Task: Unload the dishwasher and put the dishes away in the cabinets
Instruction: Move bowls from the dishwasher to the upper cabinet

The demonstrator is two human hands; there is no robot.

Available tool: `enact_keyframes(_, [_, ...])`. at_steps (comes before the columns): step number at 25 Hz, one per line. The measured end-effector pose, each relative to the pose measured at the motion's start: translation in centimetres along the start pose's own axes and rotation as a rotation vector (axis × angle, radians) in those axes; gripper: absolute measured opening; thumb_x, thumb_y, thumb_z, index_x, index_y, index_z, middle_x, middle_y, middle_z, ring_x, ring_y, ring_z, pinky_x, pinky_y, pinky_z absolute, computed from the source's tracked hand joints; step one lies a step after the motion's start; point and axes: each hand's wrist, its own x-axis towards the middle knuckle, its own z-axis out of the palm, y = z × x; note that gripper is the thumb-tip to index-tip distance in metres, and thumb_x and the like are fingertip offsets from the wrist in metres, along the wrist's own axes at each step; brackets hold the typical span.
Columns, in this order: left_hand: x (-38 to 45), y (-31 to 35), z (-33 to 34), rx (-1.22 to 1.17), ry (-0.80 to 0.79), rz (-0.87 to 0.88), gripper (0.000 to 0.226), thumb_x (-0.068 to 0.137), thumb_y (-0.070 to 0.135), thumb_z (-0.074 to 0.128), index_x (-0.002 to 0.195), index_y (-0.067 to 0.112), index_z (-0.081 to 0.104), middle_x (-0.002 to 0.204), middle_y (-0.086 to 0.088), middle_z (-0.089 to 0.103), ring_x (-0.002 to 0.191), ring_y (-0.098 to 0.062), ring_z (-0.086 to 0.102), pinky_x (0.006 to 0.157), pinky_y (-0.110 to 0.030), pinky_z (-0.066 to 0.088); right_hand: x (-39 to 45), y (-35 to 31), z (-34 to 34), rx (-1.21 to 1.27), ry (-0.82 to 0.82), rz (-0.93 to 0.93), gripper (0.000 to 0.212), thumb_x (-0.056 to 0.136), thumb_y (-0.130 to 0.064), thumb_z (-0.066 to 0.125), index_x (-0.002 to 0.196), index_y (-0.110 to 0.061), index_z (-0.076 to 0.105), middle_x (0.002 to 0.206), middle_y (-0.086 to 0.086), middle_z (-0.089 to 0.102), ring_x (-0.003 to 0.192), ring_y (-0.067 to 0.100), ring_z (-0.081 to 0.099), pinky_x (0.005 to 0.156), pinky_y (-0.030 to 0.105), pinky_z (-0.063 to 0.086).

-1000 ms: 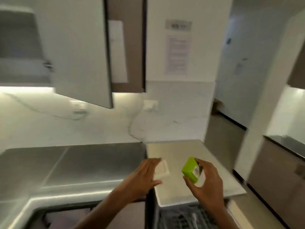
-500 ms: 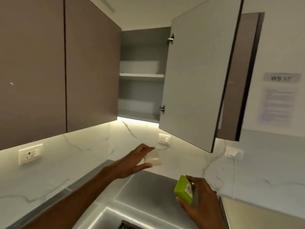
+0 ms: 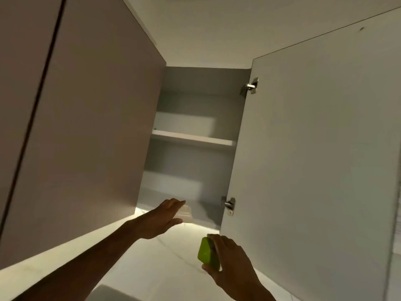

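Left hand lifts pale container (cabinet open).

cabinet open | middle shelf bare, seemingly; bottom shelf partly hidden

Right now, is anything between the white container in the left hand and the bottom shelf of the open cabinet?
No. In the head view the white container is at the bottom shelf edge, nothing between.

Open cabinet between closed doors at left and its swung-out door at right.
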Motion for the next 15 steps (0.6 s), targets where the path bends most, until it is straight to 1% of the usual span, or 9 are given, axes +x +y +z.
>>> enact_keyframes(3, [6.3,-5.3,0.6,0.003,-0.041,0.004,0.066,0.108,0.048,0.032,0.164,0.021,0.01,0.163,0.001,0.025,0.147,-0.017,0.029,0.119,-0.03,0.031,9.8,0.8,0.9,-0.059,-0.026,0.008,0.072,0.095,-0.045,0.071,0.154,-0.032,0.031,0.149,-0.006,0.047,0.129,0.016,0.051,0.101,0.027,0.049])
enact_keyframes(6, [11.0,-9.3,2.6,-0.055,-0.106,0.006,0.063,0.108,0.048,0.032,0.163,0.023,0.014,0.162,0.0,0.029,0.145,-0.019,0.033,0.122,-0.036,0.031,17.2,1.5,3.4,-0.125,0.01,0.035,0.064,0.098,-0.028,0.069,0.15,-0.023,0.035,0.143,0.006,0.052,0.124,0.024,0.054,0.095,0.035,0.055])
enact_keyframes(7, [12.0,-10.3,3.4,-0.069,-0.126,0.008,0.063,0.108,0.048,0.032,0.163,0.024,0.015,0.162,0.0,0.03,0.144,-0.018,0.034,0.122,-0.037,0.031,18.8,1.7,4.1,-0.147,0.014,0.063,0.062,0.097,-0.023,0.07,0.149,-0.02,0.037,0.14,0.008,0.052,0.124,0.026,0.054,0.094,0.039,0.056])
enact_keyframes(9, [13.6,-11.5,5.1,-0.068,-0.182,0.017,0.064,0.107,0.051,0.028,0.163,0.022,0.015,0.162,0.0,0.029,0.145,-0.019,0.032,0.121,-0.033,0.028,21.4,2.8,5.7,-0.171,-0.02,0.174,0.062,0.093,-0.015,0.072,0.146,-0.017,0.041,0.136,0.01,0.052,0.125,0.03,0.053,0.094,0.043,0.057])
enact_keyframes(11, [14.6,-12.3,6.7,-0.074,-0.243,0.033,0.074,0.101,0.061,0.019,0.163,0.02,0.017,0.161,0.0,0.03,0.146,-0.02,0.031,0.121,-0.033,0.027,22.9,4.6,7.2,-0.131,-0.048,0.295,0.057,0.093,-0.015,0.071,0.143,-0.017,0.045,0.135,0.011,0.052,0.128,0.033,0.053,0.095,0.044,0.058])
enact_keyframes(12, [14.9,-12.7,7.6,-0.099,-0.257,0.027,0.072,0.102,0.061,0.02,0.162,0.021,0.019,0.159,0.0,0.032,0.143,-0.019,0.034,0.121,-0.035,0.03,23.2,5.5,8.1,-0.089,-0.038,0.334,0.051,0.096,-0.02,0.068,0.142,-0.019,0.047,0.134,0.01,0.053,0.129,0.033,0.053,0.096,0.043,0.057])
enact_keyframes(14, [15.2,-13.5,9.4,-0.129,-0.207,0.009,0.055,0.108,0.046,0.036,0.159,0.029,0.024,0.153,0.003,0.038,0.131,-0.014,0.043,0.111,-0.034,0.041,23.3,6.6,9.8,-0.029,0.012,0.354,0.04,0.101,-0.033,0.056,0.14,-0.024,0.05,0.136,0.004,0.053,0.133,0.027,0.049,0.095,0.038,0.055])
enact_keyframes(15, [15.3,-13.7,10.0,-0.134,-0.162,-0.01,0.053,0.107,0.04,0.042,0.157,0.032,0.026,0.152,0.005,0.04,0.128,-0.013,0.046,0.106,-0.032,0.044,23.2,6.8,10.4,-0.028,0.05,0.347,0.04,0.101,-0.039,0.047,0.138,-0.026,0.051,0.135,0.0,0.054,0.134,0.023,0.047,0.095,0.035,0.053])
